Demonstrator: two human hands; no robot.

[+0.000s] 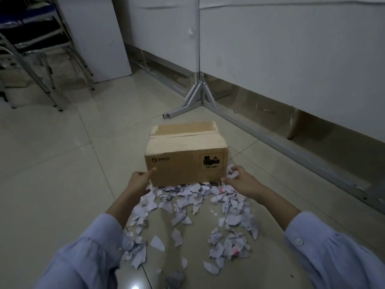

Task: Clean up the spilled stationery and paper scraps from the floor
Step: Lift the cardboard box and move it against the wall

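Note:
A brown cardboard box [183, 163], taped shut on top, stands on the tiled floor. Torn and crumpled white paper scraps [187, 207] lie spread from its front edge toward me. My left hand [139, 182] holds the box's lower left corner, with one digit laid on the front face. My right hand [239, 182] is at the lower right corner, thumb against the box and fingers curled beside its side. A white scrap [233, 175] shows between those fingers and the thumb. No pens or other stationery are visible.
A white metal stand foot [198, 97] and a floor rail [291, 151] run behind and right of the box under white partition panels. Stacked chairs [31, 49] and a white board [100, 38] stand at the far left. Bare tiles [52, 163] lie to the left.

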